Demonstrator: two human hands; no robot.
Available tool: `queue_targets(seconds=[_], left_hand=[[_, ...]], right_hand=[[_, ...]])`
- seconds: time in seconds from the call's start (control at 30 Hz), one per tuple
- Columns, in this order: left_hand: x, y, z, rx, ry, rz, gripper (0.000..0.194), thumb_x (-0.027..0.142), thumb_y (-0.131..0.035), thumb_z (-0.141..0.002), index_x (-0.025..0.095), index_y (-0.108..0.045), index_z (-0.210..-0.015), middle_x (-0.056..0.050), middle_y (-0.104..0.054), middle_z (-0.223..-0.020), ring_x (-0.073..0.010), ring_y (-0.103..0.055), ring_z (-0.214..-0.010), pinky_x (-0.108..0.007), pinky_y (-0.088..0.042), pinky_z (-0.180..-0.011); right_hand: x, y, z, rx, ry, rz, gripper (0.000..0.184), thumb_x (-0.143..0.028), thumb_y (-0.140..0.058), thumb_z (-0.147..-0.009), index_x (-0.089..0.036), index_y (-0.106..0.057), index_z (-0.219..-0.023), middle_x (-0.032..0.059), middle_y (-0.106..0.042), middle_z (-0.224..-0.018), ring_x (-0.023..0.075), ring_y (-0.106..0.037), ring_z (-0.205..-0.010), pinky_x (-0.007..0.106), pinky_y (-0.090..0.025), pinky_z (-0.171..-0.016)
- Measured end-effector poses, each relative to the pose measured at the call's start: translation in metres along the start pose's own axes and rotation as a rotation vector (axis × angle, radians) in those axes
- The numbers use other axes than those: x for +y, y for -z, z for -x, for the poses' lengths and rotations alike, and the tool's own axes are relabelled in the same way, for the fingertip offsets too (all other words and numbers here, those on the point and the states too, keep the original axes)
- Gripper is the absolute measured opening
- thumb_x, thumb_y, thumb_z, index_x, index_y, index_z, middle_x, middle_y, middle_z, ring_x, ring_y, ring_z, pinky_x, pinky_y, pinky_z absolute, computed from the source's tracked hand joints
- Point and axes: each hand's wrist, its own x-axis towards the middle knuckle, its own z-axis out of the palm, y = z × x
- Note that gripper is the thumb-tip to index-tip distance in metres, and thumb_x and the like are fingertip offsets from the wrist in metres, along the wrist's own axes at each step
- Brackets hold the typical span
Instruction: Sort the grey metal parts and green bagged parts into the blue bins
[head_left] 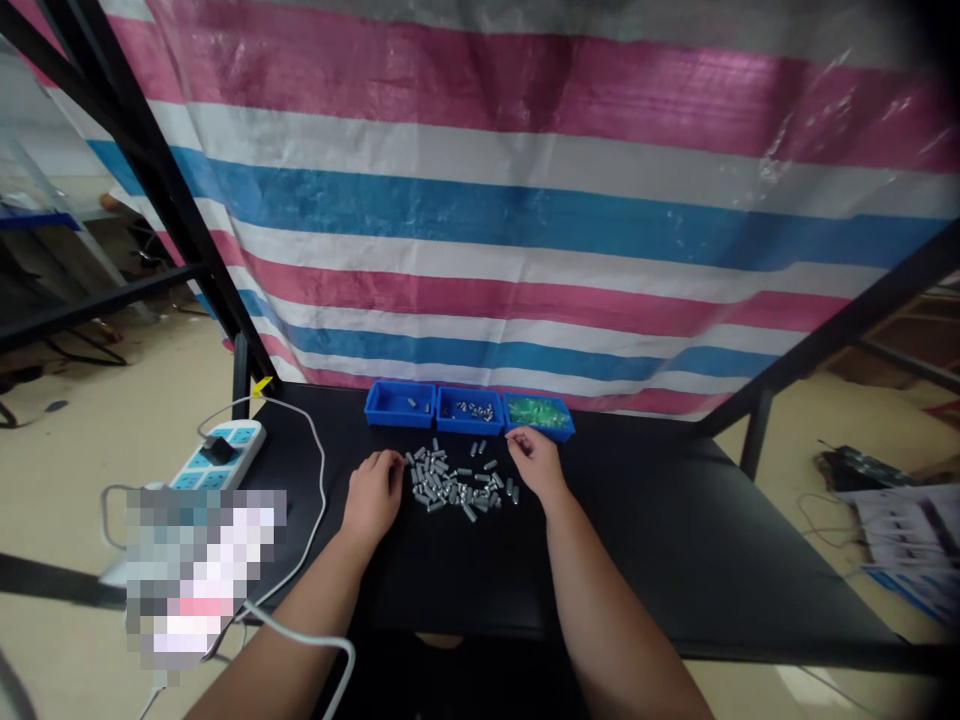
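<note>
Small silver metal cylinders (450, 485) lie in a loose heap on the black table. At the heap's left edge is my left hand (373, 495), its fingers curled together with the tips beside the nearest cylinders. Whatever it may hold is hidden. My right hand (538, 462) is closed in a pinch just in front of the right blue bin, which holds green pieces (536, 411). Anything between those fingertips is too small to make out. The middle blue bin (470, 425) contains small shiny metal parts. A few small pieces lie in the left blue bin (400, 418).
A white power strip (240, 455) with a black plug and grey cables sits on the table's left side, near a pixelated object (206, 580). Behind the bins hangs a striped plastic sheet (510, 290) between black frame posts. A person's arm shows far left.
</note>
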Motion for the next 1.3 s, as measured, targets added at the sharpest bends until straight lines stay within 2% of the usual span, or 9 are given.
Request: queue_targets(seconds=[0.1, 0.2, 0.4, 0.53, 0.77, 0.87, 0.93, 1.03, 1.3], left_hand=[[0.000, -0.001, 0.000, 0.040, -0.017, 0.131, 0.013, 0.025, -0.049, -0.095, 0.023, -0.061, -0.098, -0.008, -0.066, -0.101, -0.0229, -0.064, -0.092, -0.034, -0.048, -0.079], [0.001, -0.002, -0.001, 0.059, -0.032, 0.222, 0.012, 0.027, -0.051, -0.093, 0.022, -0.062, -0.096, -0.008, -0.064, -0.100, -0.0231, -0.063, -0.092, -0.035, -0.050, -0.080], [-0.002, -0.006, -0.005, 0.090, -0.034, 0.296, 0.012, 0.030, -0.057, -0.090, 0.022, -0.066, -0.088, -0.007, -0.065, -0.094, -0.0213, -0.063, -0.085, -0.032, -0.050, -0.078], [-0.003, -0.007, -0.019, 0.171, 0.037, 0.343, 0.013, 0.034, -0.064, -0.086, 0.022, -0.069, -0.088, -0.005, -0.068, -0.089, -0.0201, -0.063, -0.077, -0.031, -0.050, -0.074], [0.010, 0.011, -0.067, 0.356, -0.083, 0.333, 0.014, 0.033, -0.061, -0.089, 0.022, -0.069, -0.092, -0.006, -0.068, -0.093, -0.0212, -0.064, -0.082, -0.032, -0.050, -0.081], [0.006, 0.013, -0.088, 0.341, -0.131, 0.194, 0.017, 0.031, -0.059, -0.091, 0.023, -0.071, -0.098, -0.008, -0.070, -0.101, -0.0265, -0.064, -0.098, -0.038, -0.046, -0.094], [0.002, 0.010, -0.094, 0.327, -0.147, 0.102, 0.026, 0.031, -0.060, -0.089, 0.022, -0.070, -0.111, -0.011, -0.070, -0.111, -0.0310, -0.061, -0.110, -0.043, -0.042, -0.102], [-0.001, 0.002, -0.090, 0.323, -0.149, 0.040, 0.037, 0.028, -0.060, -0.089, 0.022, -0.065, -0.125, -0.012, -0.067, -0.122, -0.0328, -0.057, -0.119, -0.046, -0.040, -0.104], [0.019, -0.008, -0.039, 0.287, -0.218, 0.060, 0.017, 0.020, -0.057, -0.090, 0.022, -0.067, -0.103, -0.008, -0.066, -0.103, -0.0271, -0.059, -0.104, -0.044, -0.045, -0.097]], right_hand=[[0.015, -0.005, 0.003, -0.056, -0.069, -0.040, 0.017, -0.031, -0.057, -0.085, -0.019, -0.070, -0.086, 0.0006, -0.063, -0.069, 0.0147, -0.056, -0.060, 0.026, -0.045, -0.057], [0.017, -0.010, 0.004, -0.083, -0.029, -0.011, 0.020, -0.028, -0.058, -0.086, -0.020, -0.073, -0.097, -0.0003, -0.061, -0.073, 0.0133, -0.054, -0.059, 0.026, -0.047, -0.060], [0.010, -0.017, 0.002, -0.263, 0.091, 0.134, 0.034, -0.016, -0.053, -0.091, -0.028, -0.076, -0.113, 0.0038, -0.064, -0.098, 0.0160, -0.062, -0.085, 0.030, -0.051, -0.083], [0.011, -0.019, 0.003, -0.240, 0.060, 0.164, 0.036, -0.013, -0.054, -0.090, -0.029, -0.075, -0.114, 0.0032, -0.064, -0.096, 0.0166, -0.062, -0.084, 0.030, -0.051, -0.083], [0.018, -0.020, 0.005, -0.158, 0.046, 0.164, 0.026, -0.013, -0.059, -0.085, -0.027, -0.075, -0.101, 0.0029, -0.060, -0.096, 0.0177, -0.062, -0.088, 0.031, -0.052, -0.083], [0.018, -0.019, 0.004, -0.134, 0.059, 0.163, 0.020, -0.015, -0.062, -0.084, -0.025, -0.073, -0.096, 0.0036, -0.060, -0.098, 0.0191, -0.061, -0.093, 0.033, -0.051, -0.086], [0.017, -0.019, 0.004, -0.127, 0.061, 0.169, 0.017, -0.015, -0.063, -0.083, -0.025, -0.072, -0.094, 0.0037, -0.060, -0.099, 0.0202, -0.061, -0.094, 0.034, -0.051, -0.087], [0.015, -0.017, 0.004, -0.125, 0.090, 0.193, 0.016, -0.013, -0.064, -0.082, -0.024, -0.070, -0.092, 0.0039, -0.062, -0.100, 0.0216, -0.059, -0.097, 0.036, -0.048, -0.091], [0.008, -0.014, 0.004, -0.187, 0.126, 0.185, 0.015, -0.008, -0.062, -0.083, -0.023, -0.064, -0.084, 0.0015, -0.066, -0.087, 0.0207, -0.056, -0.087, 0.033, -0.043, -0.082]])
